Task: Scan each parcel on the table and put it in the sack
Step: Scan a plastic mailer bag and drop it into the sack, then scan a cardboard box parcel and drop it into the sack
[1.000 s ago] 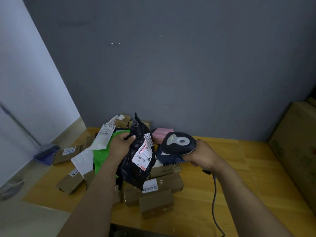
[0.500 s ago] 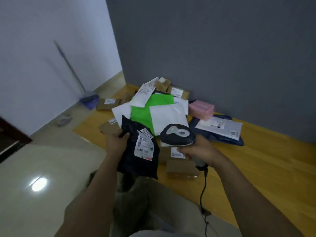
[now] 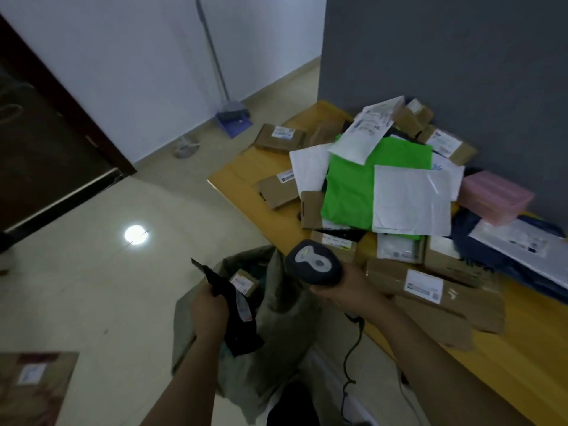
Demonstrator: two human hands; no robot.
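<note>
My left hand [image 3: 209, 312] grips a black plastic parcel [image 3: 236, 315] with a white and red label, hanging it over the open mouth of the grey-green sack [image 3: 276, 302] on the floor. A small brown box [image 3: 244, 281] lies inside the sack. My right hand [image 3: 344, 290] holds the dark handheld scanner [image 3: 313, 267] just right of the sack, its cable [image 3: 350, 370] trailing down. A heap of parcels covers the wooden table [image 3: 522, 373]: a green mailer [image 3: 353, 192], white mailers [image 3: 412, 201], a pink box [image 3: 498, 196] and several brown cartons [image 3: 430, 287].
Pale tiled floor [image 3: 92, 287] spreads to the left. A broom and blue dustpan [image 3: 232, 118] lean at the white wall. A dark door [image 3: 40, 139] stands at far left. A brown box [image 3: 33, 385] sits at the bottom left. A grey wall backs the table.
My view has swung left and down. My left hand has carried the black parcel off the table and lowered it over the sack. The scanner hand has stayed near the table's front edge.
</note>
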